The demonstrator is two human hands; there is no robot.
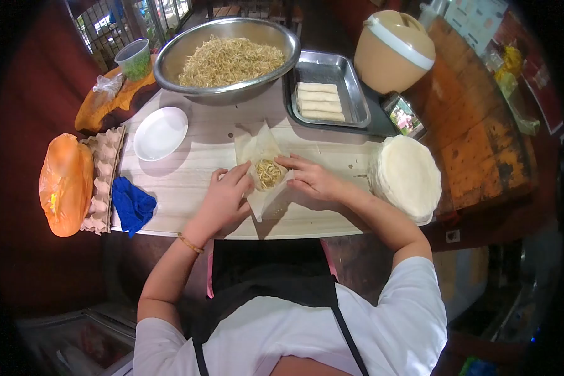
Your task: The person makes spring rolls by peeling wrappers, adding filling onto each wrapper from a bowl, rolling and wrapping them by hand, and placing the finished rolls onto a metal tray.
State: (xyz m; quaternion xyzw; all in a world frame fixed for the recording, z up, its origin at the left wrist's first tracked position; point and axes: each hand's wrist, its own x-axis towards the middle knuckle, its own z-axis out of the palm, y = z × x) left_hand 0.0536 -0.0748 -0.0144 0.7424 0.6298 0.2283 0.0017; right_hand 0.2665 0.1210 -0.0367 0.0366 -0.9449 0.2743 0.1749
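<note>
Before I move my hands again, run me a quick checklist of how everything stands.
1. Filling resting on the spring roll wrapper: ok.
2. Left hand and right hand at opposite sides of the wrapper: ok.
3. Filling fully covered: not ok, it shows between the hands.
4. Bare space in the metal tray beyond the rolls: ok.
5. Blue cloth apart from the wrapper: ok.
6. Wrapper's underside untorn: cannot tell.

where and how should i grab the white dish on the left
Probably by the right part of its rim, coming from the table's middle with the left hand, the nearer one. The white dish is shallow, faces up and has a rim to pinch; the egg tray lies close on its left, leaving fingers less room there.
</note>
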